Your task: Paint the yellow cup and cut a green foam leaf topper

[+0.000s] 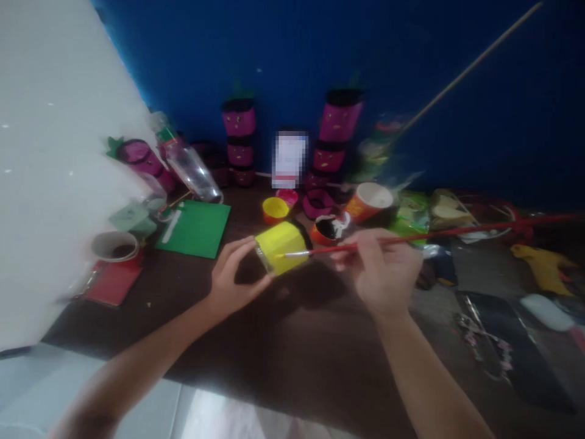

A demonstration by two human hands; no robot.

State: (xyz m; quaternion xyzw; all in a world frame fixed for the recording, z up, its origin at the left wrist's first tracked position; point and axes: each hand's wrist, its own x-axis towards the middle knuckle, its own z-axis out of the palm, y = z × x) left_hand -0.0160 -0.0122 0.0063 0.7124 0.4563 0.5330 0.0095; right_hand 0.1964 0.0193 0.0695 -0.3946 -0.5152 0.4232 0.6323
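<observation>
My left hand [235,277] grips a small yellow-painted cup [287,244] by its near left rim, tilting it on its side above the dark table. My right hand [381,268] pinches a long red-handled paintbrush [338,248], whose bristle end touches the yellow side of the cup. Just behind the cup stand a small orange pot with yellow inside [275,209], a pot with pink inside [287,197] and an orange pot with black and white inside [329,229].
Purple stacked cups with faces [241,140] stand along the blue wall, beside a blurred upright screen [289,158]. To the left lie a green card [196,228], a clear bottle [194,167] and a paper cup [115,247]. Rightward are a yellow glue gun [542,265] and a dark phone-like slab [507,341].
</observation>
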